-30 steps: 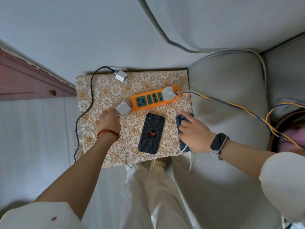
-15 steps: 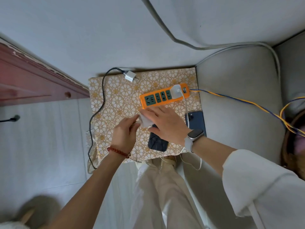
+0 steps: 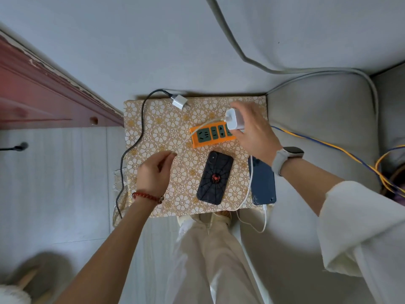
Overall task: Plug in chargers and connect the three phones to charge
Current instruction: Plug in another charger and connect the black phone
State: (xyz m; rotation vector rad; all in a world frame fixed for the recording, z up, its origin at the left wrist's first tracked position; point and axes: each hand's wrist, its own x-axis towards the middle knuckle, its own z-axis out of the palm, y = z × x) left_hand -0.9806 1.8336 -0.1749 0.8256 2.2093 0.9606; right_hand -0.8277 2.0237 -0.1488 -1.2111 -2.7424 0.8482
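**Charger brick lifted over the strip**

Right hand (image 3: 254, 130) gripping white charger brick (image 3: 235, 119), fingers curled round it, just above orange power strip (image 3: 211, 136). Left hand (image 3: 153, 172) pinching white cable (image 3: 186, 139) w/ thumb + forefinger. Spider-case phone (image 3: 215, 180) & blue phone (image 3: 263, 183) flat on floral tabletop (image 3: 157, 128).

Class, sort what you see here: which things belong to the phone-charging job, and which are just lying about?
Job:
- white charger held in right hand
- its white cable, pinched by left hand
- orange power strip
- spider-case phone
- blue phone
- small charger with black cable

Lying about:
- floral cloth
- grey sofa cushion
- slipper
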